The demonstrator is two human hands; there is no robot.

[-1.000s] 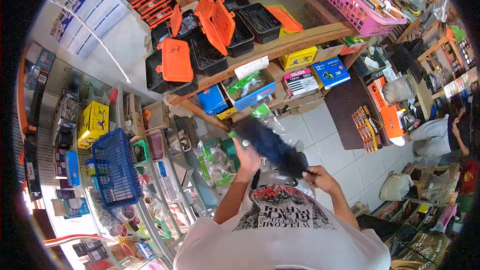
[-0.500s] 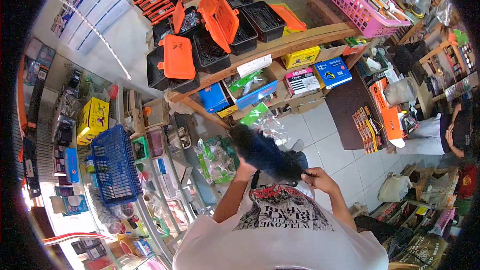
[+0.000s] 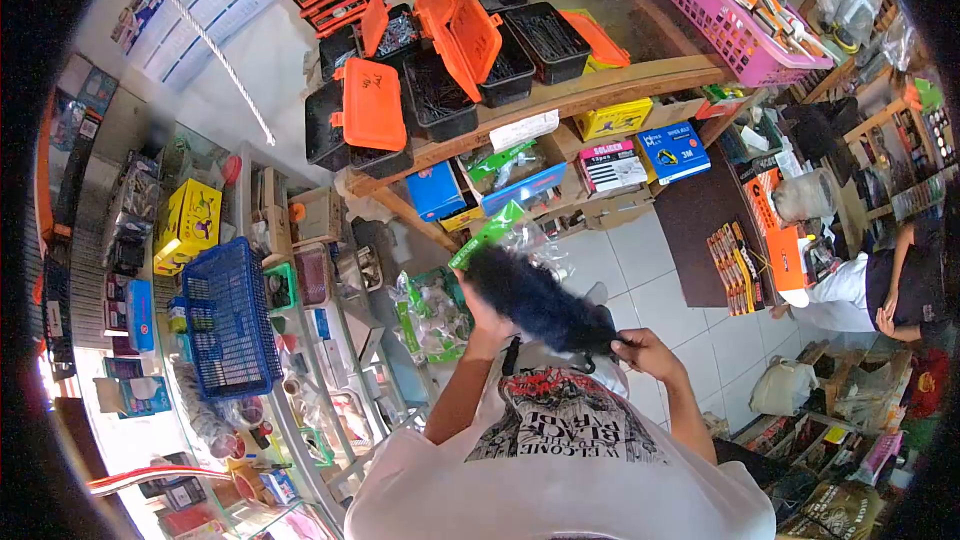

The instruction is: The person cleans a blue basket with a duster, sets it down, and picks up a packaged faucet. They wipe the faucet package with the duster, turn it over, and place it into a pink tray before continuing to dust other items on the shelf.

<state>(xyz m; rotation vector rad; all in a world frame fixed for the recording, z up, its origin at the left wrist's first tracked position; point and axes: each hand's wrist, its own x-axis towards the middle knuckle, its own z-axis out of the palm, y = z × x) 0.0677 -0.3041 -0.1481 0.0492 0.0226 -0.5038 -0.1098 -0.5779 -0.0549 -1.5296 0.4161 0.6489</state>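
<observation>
A dark, fluffy duster lies slantwise in front of my chest. My right hand is closed on its lower right end, thumb and fingers pinched together. Behind the fluff shows a clear plastic packet with a green header. At the packet's left edge is my left hand, closed, its fingertips hidden behind the dark fibres. The duster overlaps much of the packet in this view. Just left of my left hand are more clear packets with green headers.
Black boxes with orange lids stand on a wooden-edged counter. A pink basket sits at its right end. To the left, a blue basket rests on glass shelving. Another person is at the far right, near a brown table.
The green-headed packet has shifted left and tilted, with its header now close above my left hand. The duster still lies across it. The whole view has turned slightly.
</observation>
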